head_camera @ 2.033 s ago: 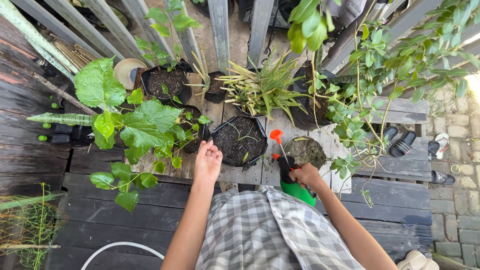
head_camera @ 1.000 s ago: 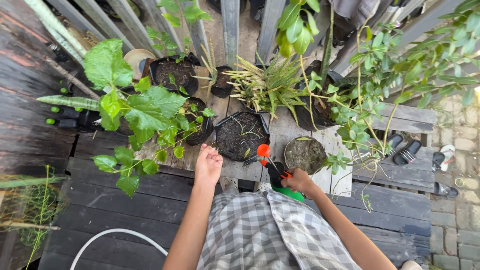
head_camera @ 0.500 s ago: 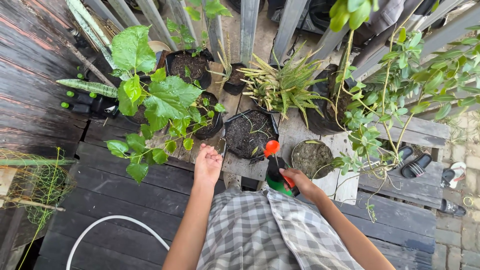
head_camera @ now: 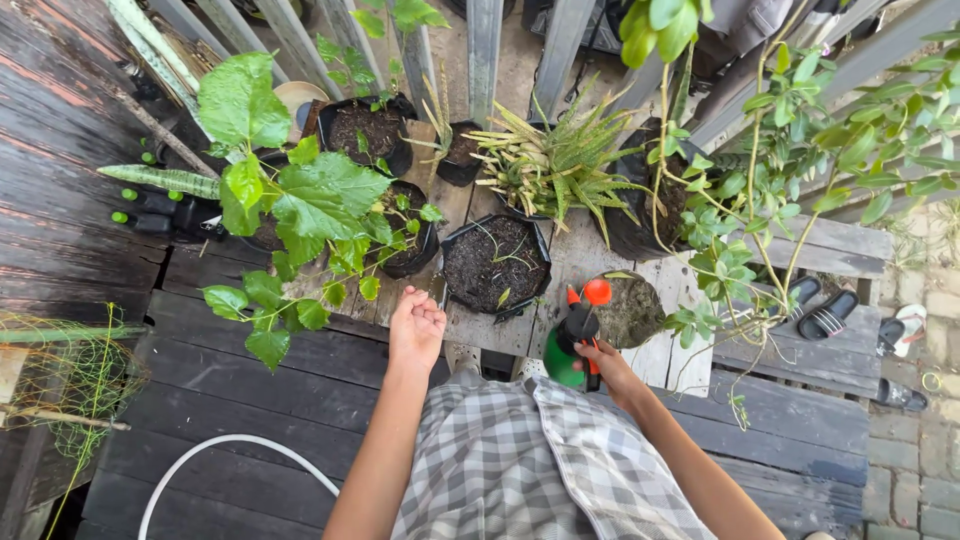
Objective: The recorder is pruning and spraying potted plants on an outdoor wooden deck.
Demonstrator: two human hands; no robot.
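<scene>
The green spray bottle is gripped by the right hand above the counter edge; its lower body is hidden by the checked garment. The left hand is loosely curled, holding nothing, beside the black soil pot.

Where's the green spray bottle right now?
In the head view, the spray bottle is right of centre, held in the right hand, just below the round soil pot.

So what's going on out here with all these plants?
A person in a checked garment stands over a wooden bench crowded with potted plants. Their right hand grips a green spray bottle with an orange nozzle, held beside a round pot of bare soil. Their left hand rests, loosely curled, on the bench edge near a black pot of soil and holds nothing.
</scene>
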